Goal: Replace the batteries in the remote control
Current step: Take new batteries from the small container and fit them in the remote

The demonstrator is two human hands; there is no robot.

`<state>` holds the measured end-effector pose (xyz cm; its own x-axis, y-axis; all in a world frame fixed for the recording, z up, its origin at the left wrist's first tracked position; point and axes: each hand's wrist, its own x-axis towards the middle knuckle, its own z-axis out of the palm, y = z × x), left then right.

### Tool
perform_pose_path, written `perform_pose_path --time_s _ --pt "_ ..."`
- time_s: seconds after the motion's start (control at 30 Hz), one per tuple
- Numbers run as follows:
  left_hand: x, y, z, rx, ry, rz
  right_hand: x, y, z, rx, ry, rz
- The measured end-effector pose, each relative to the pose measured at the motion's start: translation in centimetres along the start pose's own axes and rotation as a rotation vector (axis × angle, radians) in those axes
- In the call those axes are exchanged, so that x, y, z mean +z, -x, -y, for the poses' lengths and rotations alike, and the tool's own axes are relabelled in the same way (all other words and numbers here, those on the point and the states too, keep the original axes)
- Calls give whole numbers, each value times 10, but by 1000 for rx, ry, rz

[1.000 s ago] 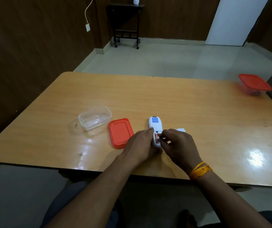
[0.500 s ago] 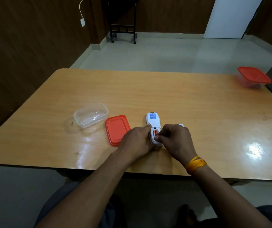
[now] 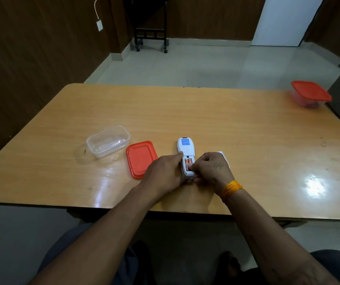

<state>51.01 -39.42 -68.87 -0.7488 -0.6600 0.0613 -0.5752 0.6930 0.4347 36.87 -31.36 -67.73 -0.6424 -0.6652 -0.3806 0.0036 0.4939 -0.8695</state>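
A white remote control (image 3: 186, 149) lies face down on the wooden table (image 3: 206, 120), its battery bay open near me. Two orange batteries (image 3: 188, 163) sit in the bay. My left hand (image 3: 165, 173) grips the remote's left side, index finger stretched along its edge. My right hand (image 3: 210, 169) has its fingers curled, the fingertips on the right-hand battery. A white piece, perhaps the battery cover (image 3: 223, 156), pokes out from behind my right hand.
An orange lid (image 3: 141, 159) lies just left of my left hand, with an empty clear plastic box (image 3: 108, 141) further left. A lidded box with an orange top (image 3: 310, 94) stands at the far right corner. A black stand (image 3: 151, 36) is on the floor beyond.
The view has tilted down a little. My right fingertips have shifted slightly toward me along the battery bay, so both batteries show more. My left hand stays on the remote.
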Motion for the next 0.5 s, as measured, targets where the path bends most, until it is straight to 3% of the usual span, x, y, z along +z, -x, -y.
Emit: perform_pose_path --time_s 0.2,0.37,0.43,0.5 --pt "-1 1 1 -10 20 9 -5 9 -18 -302 220 -146" --pt "-9 -1 4 25 36 38 -23 16 -32 -644 487 -527" --pt "-10 -2 9 33 30 75 -29 12 -39 -637 634 -622" --pt "-10 -4 13 43 19 92 -33 5 -45 -528 718 -595"
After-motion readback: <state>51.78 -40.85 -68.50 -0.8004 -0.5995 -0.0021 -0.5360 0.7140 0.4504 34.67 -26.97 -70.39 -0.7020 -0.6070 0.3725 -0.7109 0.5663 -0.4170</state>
